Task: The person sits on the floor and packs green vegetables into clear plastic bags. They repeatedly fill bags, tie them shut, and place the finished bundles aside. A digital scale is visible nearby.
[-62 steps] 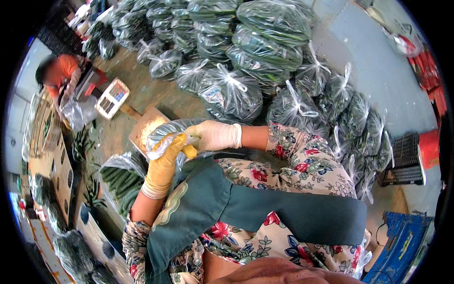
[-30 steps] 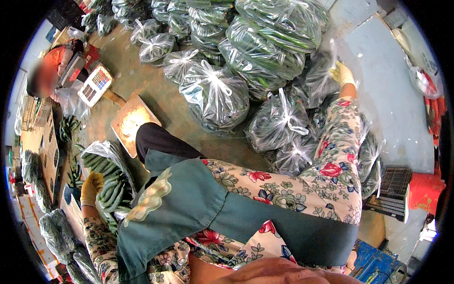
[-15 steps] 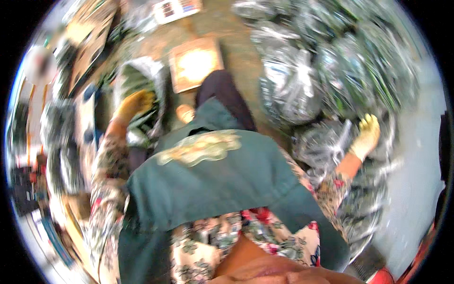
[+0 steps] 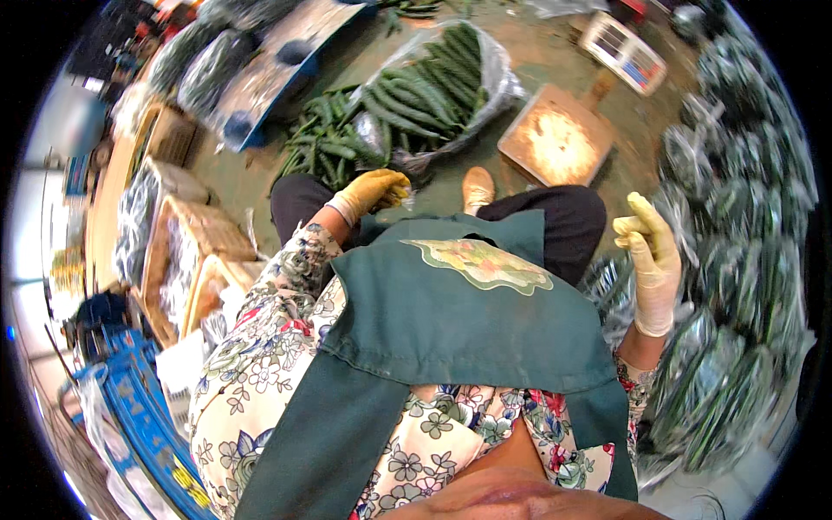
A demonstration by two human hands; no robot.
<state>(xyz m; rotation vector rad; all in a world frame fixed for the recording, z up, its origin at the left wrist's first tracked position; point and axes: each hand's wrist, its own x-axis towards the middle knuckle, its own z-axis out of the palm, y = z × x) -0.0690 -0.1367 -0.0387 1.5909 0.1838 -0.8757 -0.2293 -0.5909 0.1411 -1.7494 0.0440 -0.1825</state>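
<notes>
Open clear plastic bag of long green cucumbers (image 4: 438, 87) lying on floor ahead of knees. Left hand (image 4: 374, 192) in yellow glove curling shut near bag mouth, grip unclear. Right hand (image 4: 652, 260) hanging open, empty. Risk: bag spilling sideways, mouth unsupported.

An open clear plastic bag (image 4: 451, 82) full of dark green cucumbers lies on the floor ahead, top centre. Tied clear bags of cucumbers (image 4: 737, 260) are piled along the right side. A white scale with a small display (image 4: 626, 52) sits at top right. Brown cardboard boxes (image 4: 186, 251) stand at left, with more filled bags (image 4: 208, 61) at top left.
</notes>
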